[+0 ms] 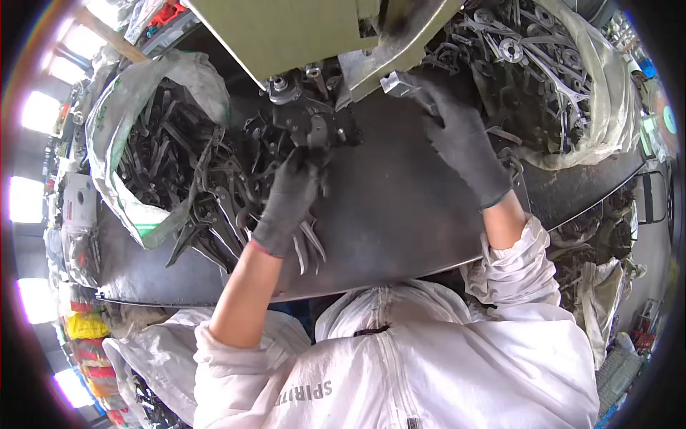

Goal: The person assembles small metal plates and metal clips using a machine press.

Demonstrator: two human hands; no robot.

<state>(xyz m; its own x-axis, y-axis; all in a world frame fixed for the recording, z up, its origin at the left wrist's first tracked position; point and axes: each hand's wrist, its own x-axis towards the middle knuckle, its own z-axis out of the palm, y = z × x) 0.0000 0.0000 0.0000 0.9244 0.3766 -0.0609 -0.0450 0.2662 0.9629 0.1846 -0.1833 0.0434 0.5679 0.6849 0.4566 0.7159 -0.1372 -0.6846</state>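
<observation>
My left hand [289,193], in a dark grey work glove, is closed on a dark metal hand-tool part [309,243] beneath the machine's head. Two slim curved legs of that part stick out below the glove; its upper end is lost among other dark pieces. My right hand [463,146], gloved alike, reaches up to the machine's right side. Its fingers are curled at a silvery square-ended metal block [400,84], and the fingertips are partly blurred. Above both hands is the pale green machine [300,39], with bolts and a dark fixture [314,132] under it.
A white sack [106,154] of dark curved metal parts lies open at left, with parts spilling onto the dark metal table [400,214]. Another open sack [607,136] at right holds greyish metal parts. The table's near edge curves in front of my body.
</observation>
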